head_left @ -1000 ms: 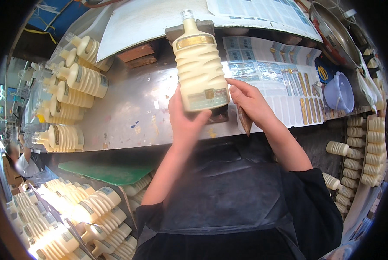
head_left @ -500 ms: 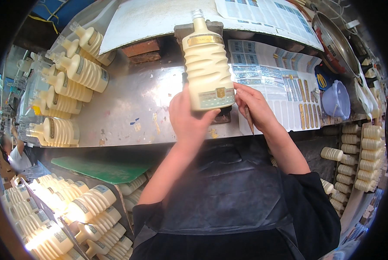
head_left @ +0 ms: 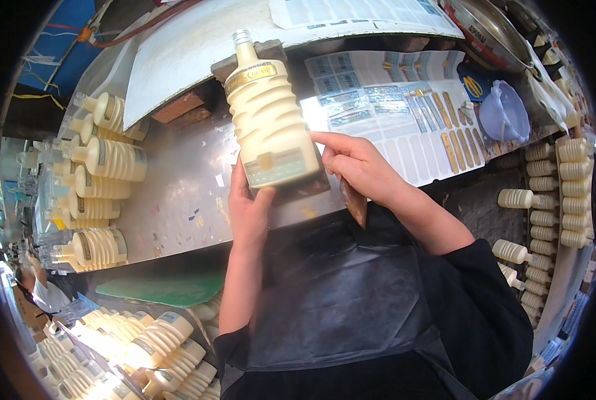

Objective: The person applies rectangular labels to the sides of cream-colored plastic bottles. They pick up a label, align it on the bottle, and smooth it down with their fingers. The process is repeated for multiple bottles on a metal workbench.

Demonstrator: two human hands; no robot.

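Note:
A cream-coloured plastic bottle [head_left: 268, 120] with spiral ridges and a clear neck lies on a dark block-like rest [head_left: 271, 51], its base towards me. A gold band circles its shoulder, and a label with a gold badge sits near the base. My left hand [head_left: 247, 208] grips the base's left side, with the thumb at the bottom edge. The index finger of my right hand [head_left: 358, 165] touches the label's right edge. Its other fingers curl around a brown, pointed flat tool [head_left: 355, 205] hanging tip down. The sticker sheet [head_left: 408, 157], with gold and silvery strips, lies to the right.
Similar bottles [head_left: 111, 160] are stacked at the table's left end; more fill crates [head_left: 164, 353] at lower left and racks [head_left: 574, 193] at right. A lavender bucket [head_left: 504, 117] and a round metal pan [head_left: 491, 30] stand right. A white board [head_left: 198, 50] spans the back.
The bottle has rolled leftward, so its gold badge now sits left of centre. My right index finger has stretched out onto the label's edge. The whole view has turned slightly.

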